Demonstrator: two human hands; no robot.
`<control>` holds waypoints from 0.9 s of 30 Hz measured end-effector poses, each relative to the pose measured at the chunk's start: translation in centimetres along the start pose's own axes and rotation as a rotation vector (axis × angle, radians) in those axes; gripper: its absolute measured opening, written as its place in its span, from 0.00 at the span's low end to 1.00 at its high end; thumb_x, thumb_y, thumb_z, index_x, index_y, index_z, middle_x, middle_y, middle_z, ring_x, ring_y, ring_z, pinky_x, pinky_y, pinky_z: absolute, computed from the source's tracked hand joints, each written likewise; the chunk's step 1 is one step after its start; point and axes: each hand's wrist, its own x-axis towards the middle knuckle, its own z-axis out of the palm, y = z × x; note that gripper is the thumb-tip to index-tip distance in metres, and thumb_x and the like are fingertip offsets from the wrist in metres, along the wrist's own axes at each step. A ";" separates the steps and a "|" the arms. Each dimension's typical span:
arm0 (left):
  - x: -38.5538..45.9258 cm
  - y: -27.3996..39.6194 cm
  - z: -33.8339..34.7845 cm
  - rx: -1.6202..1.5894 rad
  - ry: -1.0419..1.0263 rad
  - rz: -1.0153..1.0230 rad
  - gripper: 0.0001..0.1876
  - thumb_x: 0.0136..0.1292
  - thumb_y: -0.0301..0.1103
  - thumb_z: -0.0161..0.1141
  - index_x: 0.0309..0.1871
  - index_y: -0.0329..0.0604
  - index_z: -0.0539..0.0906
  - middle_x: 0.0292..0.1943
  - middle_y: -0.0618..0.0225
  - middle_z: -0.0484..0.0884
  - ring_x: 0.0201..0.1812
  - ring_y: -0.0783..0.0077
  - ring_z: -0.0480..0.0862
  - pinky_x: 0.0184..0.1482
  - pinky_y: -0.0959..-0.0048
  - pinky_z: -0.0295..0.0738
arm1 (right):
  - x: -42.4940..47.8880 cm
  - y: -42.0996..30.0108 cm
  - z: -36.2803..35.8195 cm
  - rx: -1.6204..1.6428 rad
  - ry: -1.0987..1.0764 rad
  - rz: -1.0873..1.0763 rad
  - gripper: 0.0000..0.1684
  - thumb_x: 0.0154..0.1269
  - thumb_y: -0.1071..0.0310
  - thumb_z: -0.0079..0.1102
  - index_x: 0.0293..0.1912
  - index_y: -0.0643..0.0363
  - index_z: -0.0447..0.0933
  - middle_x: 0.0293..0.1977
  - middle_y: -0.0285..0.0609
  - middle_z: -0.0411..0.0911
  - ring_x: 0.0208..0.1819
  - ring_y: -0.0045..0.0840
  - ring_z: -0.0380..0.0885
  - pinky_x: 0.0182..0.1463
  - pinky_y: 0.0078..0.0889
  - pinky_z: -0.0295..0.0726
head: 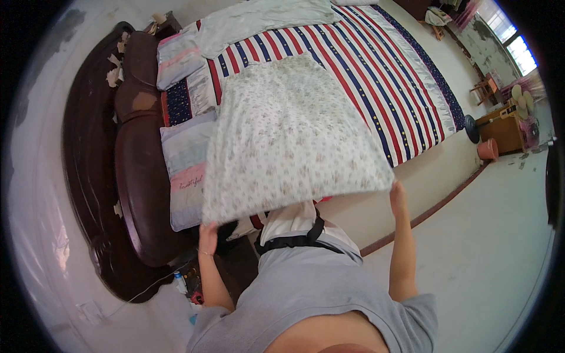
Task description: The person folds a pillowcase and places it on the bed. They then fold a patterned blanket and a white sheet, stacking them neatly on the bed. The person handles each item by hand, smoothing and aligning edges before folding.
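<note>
A pale floral-print cloth [291,137] is spread out in front of me, over part of a bed covering with red, white and navy stripes and stars [371,84]. At its near left corner, my left hand [208,238] is closed on the edge. My right hand [398,198] grips the near right corner. Between the hands the near edge hangs fairly straight, and the cloth looks slightly blurred. Its far edge reaches toward a crumpled pale green cloth [265,20] on the bed's far side. My fingertips are partly hidden by the fabric.
Two pastel pillows [187,185] lie by the worn brown leather headboard [137,176] at left. Small items, including a blue-and-white container [180,280], stand beside my left arm. A pink bucket [487,150], a fan [522,101] and a wooden cabinet [499,128] are at right.
</note>
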 end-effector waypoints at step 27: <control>1.4 3.5 3.5 0.728 0.277 0.170 0.05 0.51 0.25 0.47 0.28 0.38 0.74 0.31 0.74 0.72 0.31 0.77 0.69 0.40 0.83 0.61 | -7.2 -1.7 1.4 -0.408 0.267 0.141 0.13 0.51 0.62 0.50 0.35 0.61 0.71 0.31 0.36 0.71 0.37 0.20 0.69 0.40 0.24 0.68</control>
